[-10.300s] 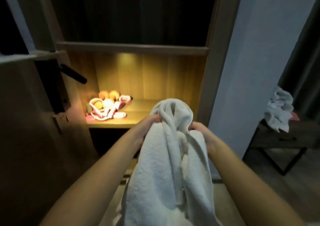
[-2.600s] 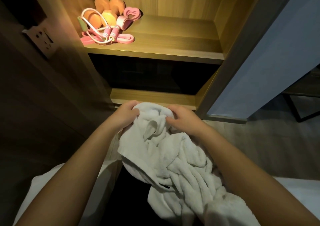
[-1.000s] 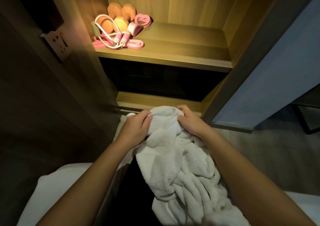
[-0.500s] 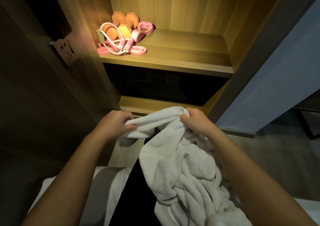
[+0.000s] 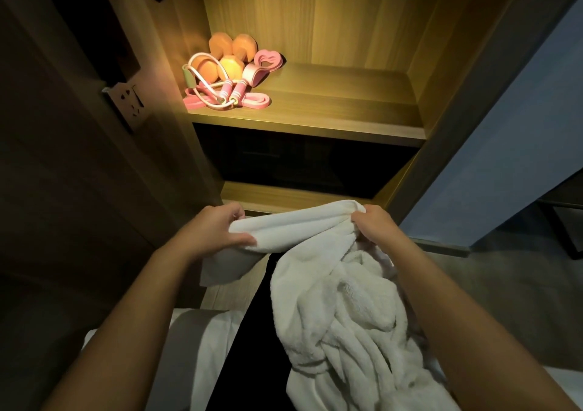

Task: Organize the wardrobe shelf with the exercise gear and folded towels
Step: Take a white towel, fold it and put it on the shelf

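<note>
A crumpled white towel (image 5: 340, 300) hangs in front of me, below the wardrobe. My left hand (image 5: 217, 234) pinches one end of its top edge and my right hand (image 5: 372, 226) grips the other, so the edge stretches between them. On the lit wooden shelf (image 5: 331, 111) above, at its left end, lies the exercise gear: orange dumbbells (image 5: 232, 52), a pink-handled jump rope (image 5: 228, 90) and a pink resistance band (image 5: 266, 59).
The open wardrobe door (image 5: 79, 158) with its latch plate (image 5: 126, 103) stands at my left. A dark compartment (image 5: 299, 161) lies under the lit shelf. A blue-grey wall panel (image 5: 511, 158) is at my right. The right part of the shelf is bare wood.
My hands have drawn apart along the towel's top edge, the left one sliding left, so the bunched edge is now stretched out. The view has tilted up slightly.
</note>
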`<state>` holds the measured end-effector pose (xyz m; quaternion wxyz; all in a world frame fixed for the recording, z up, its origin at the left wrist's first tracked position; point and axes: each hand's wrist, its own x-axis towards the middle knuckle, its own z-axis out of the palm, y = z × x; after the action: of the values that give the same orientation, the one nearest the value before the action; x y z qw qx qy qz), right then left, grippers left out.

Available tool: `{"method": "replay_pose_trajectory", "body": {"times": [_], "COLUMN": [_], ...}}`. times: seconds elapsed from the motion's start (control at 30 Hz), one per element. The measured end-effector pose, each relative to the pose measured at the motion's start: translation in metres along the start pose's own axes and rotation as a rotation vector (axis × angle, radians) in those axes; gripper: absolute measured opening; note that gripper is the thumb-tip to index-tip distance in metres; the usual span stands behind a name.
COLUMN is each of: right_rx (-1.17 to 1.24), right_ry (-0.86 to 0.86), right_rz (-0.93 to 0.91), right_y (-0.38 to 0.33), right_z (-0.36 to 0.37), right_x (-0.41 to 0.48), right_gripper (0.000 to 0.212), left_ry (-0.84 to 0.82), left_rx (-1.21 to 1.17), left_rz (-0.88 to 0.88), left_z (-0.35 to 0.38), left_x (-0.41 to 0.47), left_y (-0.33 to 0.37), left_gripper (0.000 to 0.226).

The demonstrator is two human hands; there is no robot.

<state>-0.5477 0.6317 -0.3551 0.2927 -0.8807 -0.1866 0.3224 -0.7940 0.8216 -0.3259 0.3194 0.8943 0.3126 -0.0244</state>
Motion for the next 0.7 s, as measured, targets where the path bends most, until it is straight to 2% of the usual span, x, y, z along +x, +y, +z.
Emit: {"method": "replay_pose_trajectory", "body": {"times": [0.1,0.17,0.27,0.33,0.5,0.63,0.7], "right_rx": [0.008,0.026,0.069,0.069,0.085,0.183,0.19], "right_ry": [-0.003,0.014,0.004,-0.011,0.046,0.033,-0.014], "right_rz": [0.014,0.052,0.125,0.117,-0.055,-0.234,-0.348], "right_y": [-0.001,0.0,0.004,0.003,-0.012,-0.036,-0.054], "right_z": [-0.003,-0.007,-0.011,-0.012,-0.02,-0.031,-0.031], "right_x": [0.002,0.003,0.004,0.003,-0.003,-0.017,-0.031], "right_gripper": [0.021,0.021,0.021,0.023,0.022,0.021,0.021], "left_ry": [-0.146,-0.086,0.136,0.233,0.554,0.602,0.566], "left_rx": [0.184,0.153,-0.257,-0.408,-0.406,-0.406,-0.338], "left_rz": [-0.047,-0.099,-0.122,-0.137,-0.067,0.039,0.098], "left_z": [-0.014,-0.022,-0.026,-0.024,-0.034,-0.049,-0.051], "left_x": [0.001,-0.003,-0.009,-0.009,-0.003,-0.004,-0.002], "left_y": [-0.006,-0.016,-0.028,-0.025,-0.008,0.019,0.036], "left_gripper": [0.009,0.011,0.017,0.016,0.018,0.022,0.009]}}
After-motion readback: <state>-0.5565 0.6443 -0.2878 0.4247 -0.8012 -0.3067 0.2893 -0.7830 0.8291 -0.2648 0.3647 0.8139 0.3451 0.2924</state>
